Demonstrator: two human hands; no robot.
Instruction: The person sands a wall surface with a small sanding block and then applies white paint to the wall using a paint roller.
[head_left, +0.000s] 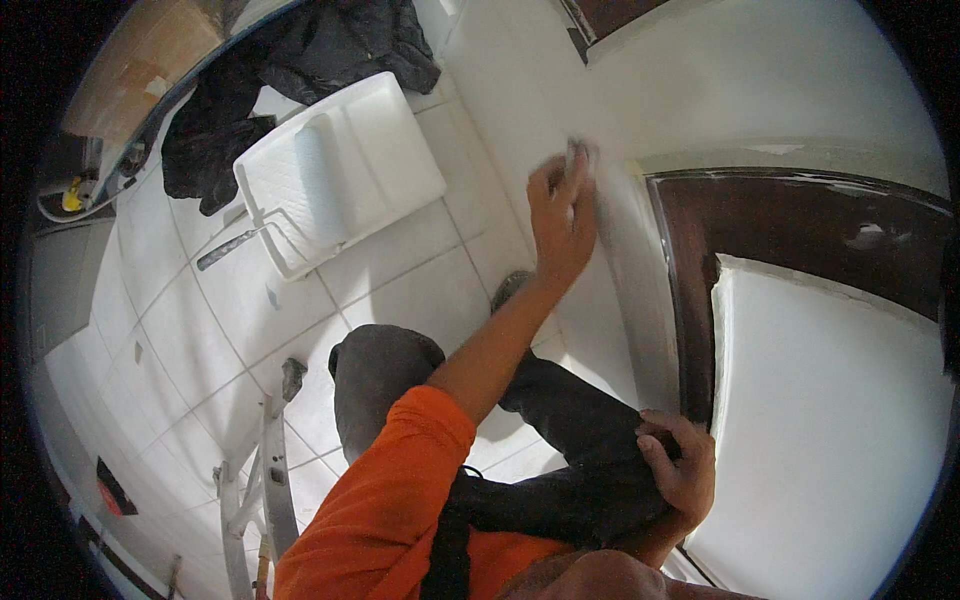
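My left hand (562, 217) reaches out to the white wall (525, 112), its fingers pinched round a small greyish object (580, 154). Motion blur hides what that object is; it is at or very close to the wall surface, left of the corner of a dark brown wooden frame (686, 225). Lower down, my right hand (681, 469) rests on my dark trouser leg (577, 435), thumb and fingers apart, with nothing seen in it. It lies close beside the frame's upright. Inside the frame is a smooth white panel (825, 412).
On the tiled floor (405, 277), a white paint tray (397, 142) holds a paint roller (322, 180). Black crumpled material (337, 45) lies behind it, near a cardboard box (150, 67). An aluminium ladder (274, 480) is at lower left.
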